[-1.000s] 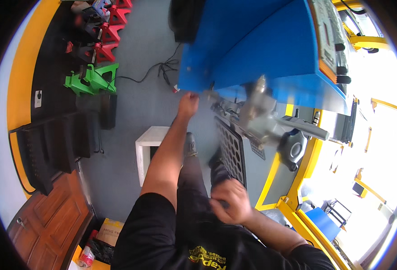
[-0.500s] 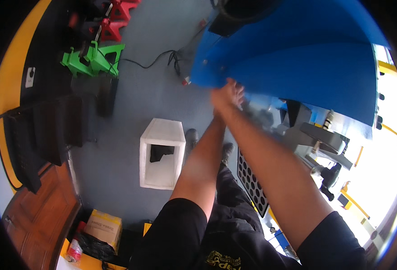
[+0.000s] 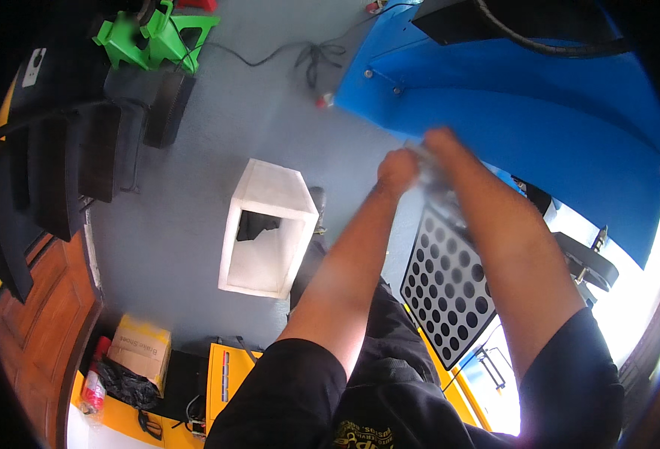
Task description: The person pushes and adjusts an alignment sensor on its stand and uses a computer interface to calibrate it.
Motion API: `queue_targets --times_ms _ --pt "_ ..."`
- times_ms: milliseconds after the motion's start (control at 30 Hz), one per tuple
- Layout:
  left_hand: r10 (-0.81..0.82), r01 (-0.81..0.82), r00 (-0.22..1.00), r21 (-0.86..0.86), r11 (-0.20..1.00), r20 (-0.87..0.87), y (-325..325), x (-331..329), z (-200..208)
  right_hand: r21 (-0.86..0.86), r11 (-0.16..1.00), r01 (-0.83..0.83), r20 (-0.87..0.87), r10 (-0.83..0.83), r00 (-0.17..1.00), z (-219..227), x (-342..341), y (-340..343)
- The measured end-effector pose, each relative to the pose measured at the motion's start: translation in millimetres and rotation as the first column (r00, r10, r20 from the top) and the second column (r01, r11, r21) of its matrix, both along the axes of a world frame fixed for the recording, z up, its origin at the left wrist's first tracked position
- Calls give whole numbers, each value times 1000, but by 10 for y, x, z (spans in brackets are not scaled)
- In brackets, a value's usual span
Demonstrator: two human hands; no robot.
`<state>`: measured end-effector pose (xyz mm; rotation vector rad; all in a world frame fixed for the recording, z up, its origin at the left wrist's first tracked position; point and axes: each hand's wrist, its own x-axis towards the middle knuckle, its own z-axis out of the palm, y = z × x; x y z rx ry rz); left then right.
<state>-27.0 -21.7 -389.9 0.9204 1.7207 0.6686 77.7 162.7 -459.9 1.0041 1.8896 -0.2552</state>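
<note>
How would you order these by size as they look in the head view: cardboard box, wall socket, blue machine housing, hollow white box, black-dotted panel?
1. Blue machine housing
2. Hollow white box and black-dotted panel: too alike to rank, panel partly hidden
3. Cardboard box
4. Wall socket

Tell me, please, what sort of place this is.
Probably a vehicle repair workshop: green jack stands are on the grey floor, and a large blue machine stands toward the right of the view.
</note>
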Motion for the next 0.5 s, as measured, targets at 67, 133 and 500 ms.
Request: queue_targets --times_ms 67,133,500 --pt "-37 37 999 4 999 6 -89 28 -8 40 991 127 -49 -125 991 157 -43 -51" --pt "-24 24 1000 29 999 -2 -64 46 9 123 906 406 -233 -371 899 421 -95 3" --pt "-44 37 985 -45 998 -165 -53 143 -391 -286 610 739 -895 -445 21 2273 -1829 -1785"
